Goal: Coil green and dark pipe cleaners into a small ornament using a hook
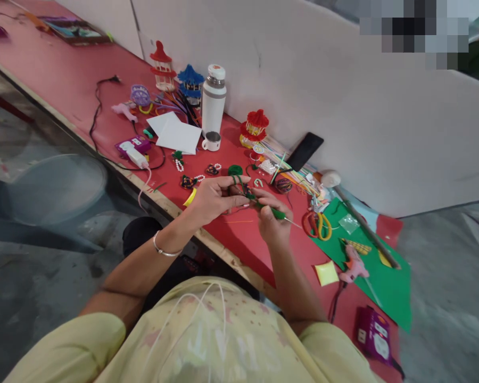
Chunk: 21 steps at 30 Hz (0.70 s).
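My left hand (pixel 213 201) pinches a small dark crochet piece (pixel 248 192) with green and multicoloured yarn. A green strand runs over its raised fingers. In my right hand (pixel 274 223) is a crochet hook with a green handle (pixel 278 213), its thin metal shaft showing on the right. The hook's other end meets the piece between my hands, partly hidden by fingers. Just behind my left fingertips lies a green yarn ball (pixel 235 170). Beaded yarn charms (pixel 188 182) rest left of it, and a multicoloured yarn ball (pixel 283 185) sits to the right.
A white bottle (pixel 213 103) and a steel cup (pixel 212 141) stand at the back near white paper (pixel 178 133). Red-and-yellow scissors (pixel 317 226) and a pink glue gun (pixel 354 264) lie right, by a green sheet (pixel 397 292). A purple power strip (pixel 132 144) is left.
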Available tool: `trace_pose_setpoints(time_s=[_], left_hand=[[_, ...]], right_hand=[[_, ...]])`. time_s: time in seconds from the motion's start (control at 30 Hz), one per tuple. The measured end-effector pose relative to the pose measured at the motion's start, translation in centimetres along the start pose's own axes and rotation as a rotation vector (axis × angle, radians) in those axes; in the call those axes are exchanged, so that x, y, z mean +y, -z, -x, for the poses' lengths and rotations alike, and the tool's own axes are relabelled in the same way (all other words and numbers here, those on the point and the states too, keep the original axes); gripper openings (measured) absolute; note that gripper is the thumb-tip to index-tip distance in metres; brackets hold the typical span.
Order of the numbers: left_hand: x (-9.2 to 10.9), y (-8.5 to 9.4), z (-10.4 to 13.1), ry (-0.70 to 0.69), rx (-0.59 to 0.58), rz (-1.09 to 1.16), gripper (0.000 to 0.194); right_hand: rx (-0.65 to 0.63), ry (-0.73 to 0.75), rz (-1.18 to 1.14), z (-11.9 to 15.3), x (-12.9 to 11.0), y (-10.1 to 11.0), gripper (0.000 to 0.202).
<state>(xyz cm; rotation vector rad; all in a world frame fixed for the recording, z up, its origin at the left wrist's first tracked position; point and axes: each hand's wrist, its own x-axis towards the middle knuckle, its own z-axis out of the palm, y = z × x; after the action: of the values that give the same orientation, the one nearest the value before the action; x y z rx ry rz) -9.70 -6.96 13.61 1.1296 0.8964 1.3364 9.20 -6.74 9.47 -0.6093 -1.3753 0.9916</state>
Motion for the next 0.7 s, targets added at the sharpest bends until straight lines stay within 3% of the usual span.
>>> trace_pose_setpoints(time_s=[0.07, 0.17, 0.27, 0.43, 0.57, 0.7], left_hand=[[0.3, 0.2, 0.0, -0.011, -0.001, 0.015, 0.056], [0.3, 0.1, 0.0, 0.009, -0.034, 0.086, 0.058], [0.1, 0.0, -0.1, 0.036, -0.039, 0.162, 0.06], [0.2, -0.3, -0.2, 0.042, 0.028, 0.173, 0.058], [0.6, -0.5, -0.1, 0.016, 0.074, 0.162, 0.051], [0.4, -0.5, -0.1, 0.017, 0.092, 0.149, 0.051]], right_hand=[[-0.11, 0.256, 0.293, -0.1, -0.6, 0.7, 0.016], [-0.175, 0.602, 0.654, -0.2, -1.1, 1.1, 0.032], [-0.136, 0.749, 0.833, -0.2, -1.1, 1.0, 0.039], [-0.105, 0.818, 0.944, -0.6, -0.5, 1.6, 0.036], [-0.276, 0.607, 0.881, -0.9, -0.2, 2.6, 0.028], [-0.227, 0.553, 0.784, -0.6, -0.5, 2.2, 0.025]])
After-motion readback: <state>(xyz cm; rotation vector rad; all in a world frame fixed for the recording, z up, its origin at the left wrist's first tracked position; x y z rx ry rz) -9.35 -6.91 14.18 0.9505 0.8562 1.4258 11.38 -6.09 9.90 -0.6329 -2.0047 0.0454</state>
